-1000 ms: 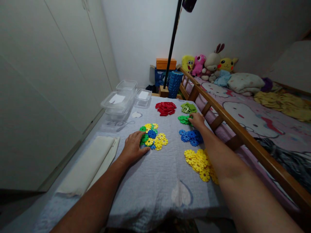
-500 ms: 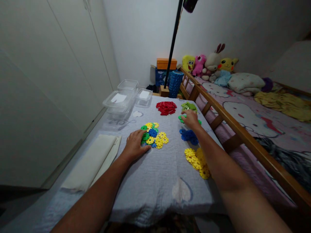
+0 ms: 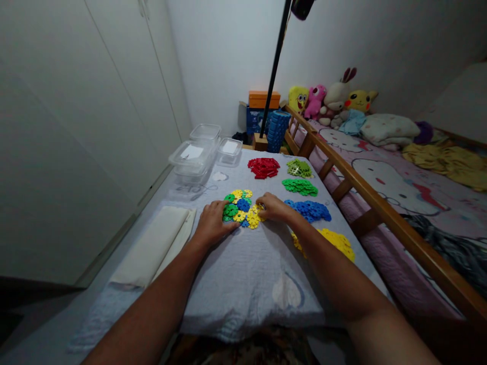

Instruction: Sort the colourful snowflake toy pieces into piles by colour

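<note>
A mixed pile of notched plastic snowflake discs point(image 3: 243, 205) in yellow, green and blue lies mid-table. Resting at the pile's left edge, my left hand point(image 3: 213, 222) has its thumb and fingers apart, touching the green and blue discs. My right hand point(image 3: 277, 208) is at the pile's right side, its thumb and forefinger closed on a yellow disc point(image 3: 261, 209). To the right lie sorted heaps: light green pieces point(image 3: 299, 168), green discs point(image 3: 300, 187), blue discs point(image 3: 310, 210) and yellow discs point(image 3: 337, 242), the last partly hidden by my right forearm.
Red pieces point(image 3: 263, 168) are heaped toward the back. Clear plastic boxes point(image 3: 194, 157) stand at the back left, with a folded cream cloth point(image 3: 152, 248) nearer. A wooden bed rail point(image 3: 350, 203) runs along the right side. Behind the table rises a black pole point(image 3: 274, 71).
My right hand has moved from the green heap left and nearer, to the mixed pile. The green and blue heaps are now more exposed. My left hand stays by the pile; the view shifted slightly.
</note>
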Motion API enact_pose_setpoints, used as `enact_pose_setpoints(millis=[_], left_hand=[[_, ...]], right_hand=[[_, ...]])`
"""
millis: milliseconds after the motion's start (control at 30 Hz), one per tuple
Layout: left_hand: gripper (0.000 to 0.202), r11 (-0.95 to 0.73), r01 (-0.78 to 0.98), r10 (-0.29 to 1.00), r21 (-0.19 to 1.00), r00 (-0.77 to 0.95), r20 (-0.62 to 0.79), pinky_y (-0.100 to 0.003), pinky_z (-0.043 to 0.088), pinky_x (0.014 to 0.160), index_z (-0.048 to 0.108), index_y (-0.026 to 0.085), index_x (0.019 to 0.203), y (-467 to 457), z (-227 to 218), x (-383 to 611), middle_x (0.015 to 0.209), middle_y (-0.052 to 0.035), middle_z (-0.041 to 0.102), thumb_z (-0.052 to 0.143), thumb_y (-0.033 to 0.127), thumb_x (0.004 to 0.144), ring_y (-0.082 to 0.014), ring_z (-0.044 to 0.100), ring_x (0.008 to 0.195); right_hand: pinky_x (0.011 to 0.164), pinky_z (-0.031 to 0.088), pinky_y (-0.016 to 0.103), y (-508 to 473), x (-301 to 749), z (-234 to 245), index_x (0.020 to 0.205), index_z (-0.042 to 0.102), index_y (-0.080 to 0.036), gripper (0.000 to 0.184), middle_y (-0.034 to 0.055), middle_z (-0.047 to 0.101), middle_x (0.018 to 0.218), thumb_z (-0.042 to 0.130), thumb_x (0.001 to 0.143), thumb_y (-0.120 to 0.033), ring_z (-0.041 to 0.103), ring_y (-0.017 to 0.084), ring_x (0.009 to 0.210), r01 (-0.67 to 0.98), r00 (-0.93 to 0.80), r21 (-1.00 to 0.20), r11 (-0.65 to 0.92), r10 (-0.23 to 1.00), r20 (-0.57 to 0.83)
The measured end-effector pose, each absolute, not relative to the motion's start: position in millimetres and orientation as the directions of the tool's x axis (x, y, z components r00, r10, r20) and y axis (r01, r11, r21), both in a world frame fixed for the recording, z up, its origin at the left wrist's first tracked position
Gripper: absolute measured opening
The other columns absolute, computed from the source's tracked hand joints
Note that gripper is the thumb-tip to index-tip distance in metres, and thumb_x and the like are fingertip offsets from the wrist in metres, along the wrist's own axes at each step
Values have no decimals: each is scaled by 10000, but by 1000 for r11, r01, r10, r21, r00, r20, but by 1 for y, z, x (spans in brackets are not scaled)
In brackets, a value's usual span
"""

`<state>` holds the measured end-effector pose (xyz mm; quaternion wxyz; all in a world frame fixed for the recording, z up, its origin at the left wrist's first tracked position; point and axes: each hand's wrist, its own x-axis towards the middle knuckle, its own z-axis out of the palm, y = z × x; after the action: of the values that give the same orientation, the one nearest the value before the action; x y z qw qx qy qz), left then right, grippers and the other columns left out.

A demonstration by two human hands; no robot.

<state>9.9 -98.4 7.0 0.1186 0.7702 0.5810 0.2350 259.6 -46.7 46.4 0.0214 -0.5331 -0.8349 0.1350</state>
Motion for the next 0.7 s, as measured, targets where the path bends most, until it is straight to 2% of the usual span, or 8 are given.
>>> enact_pose_setpoints(millis=[200, 300, 400, 467, 567, 700], left_hand=[[698, -304, 829, 949, 469, 219, 228, -473, 452, 1030, 569, 241, 1342, -99, 5, 12, 1330, -120, 627, 795, 477, 725, -337, 577, 1219], [701, -302, 828, 951, 473, 224, 215, -482, 449, 1040, 570, 231, 1349, -99, 6, 12, 1332, -126, 628, 783, 467, 724, -339, 576, 1221], [689, -295, 833, 953, 468, 224, 203, -487, 447, 1055, 572, 222, 1349, -99, 7, 12, 1336, -131, 626, 762, 466, 733, -347, 569, 1239], [693, -302, 832, 952, 465, 233, 201, -496, 446, 1063, 570, 211, 1355, -99, 9, 12, 1347, -141, 622, 752, 473, 740, -356, 563, 1253], [704, -310, 833, 950, 458, 247, 193, -508, 437, 1079, 559, 194, 1367, -99, 10, 12, 1361, -156, 617, 740, 486, 751, -365, 553, 1273], [708, -315, 834, 948, 452, 253, 194, -499, 427, 1091, 557, 199, 1366, -98, 10, 12, 1365, -157, 617, 741, 498, 750, -359, 551, 1279]], right_hand=[[713, 398, 235, -53, 262, 45, 1014, 671, -167, 278, 20, 646, 936, 733, 743, -163, 554, 145, 810, 853, -348, -429, 299, 937, -38], [641, 357, 232, -58, 271, 51, 879, 624, -177, 139, -29, 600, 782, 647, 751, -130, 507, 121, 699, 807, -290, -544, 231, 957, -24], [622, 357, 236, -67, 294, 61, 788, 587, -187, 39, -35, 571, 727, 609, 758, -173, 492, 120, 669, 730, -243, -656, 191, 970, 11], [618, 370, 236, -77, 315, 67, 784, 590, -190, 55, -31, 574, 728, 618, 748, -220, 498, 123, 669, 675, -212, -720, 164, 977, 24], [594, 373, 232, -99, 345, 72, 860, 622, -188, 170, -42, 556, 706, 656, 720, -278, 494, 123, 641, 618, -160, -781, 86, 987, -18], [570, 363, 235, -132, 367, 73, 938, 658, -180, 253, -54, 530, 667, 666, 712, -294, 487, 126, 607, 633, -136, -774, -16, 982, -132]])
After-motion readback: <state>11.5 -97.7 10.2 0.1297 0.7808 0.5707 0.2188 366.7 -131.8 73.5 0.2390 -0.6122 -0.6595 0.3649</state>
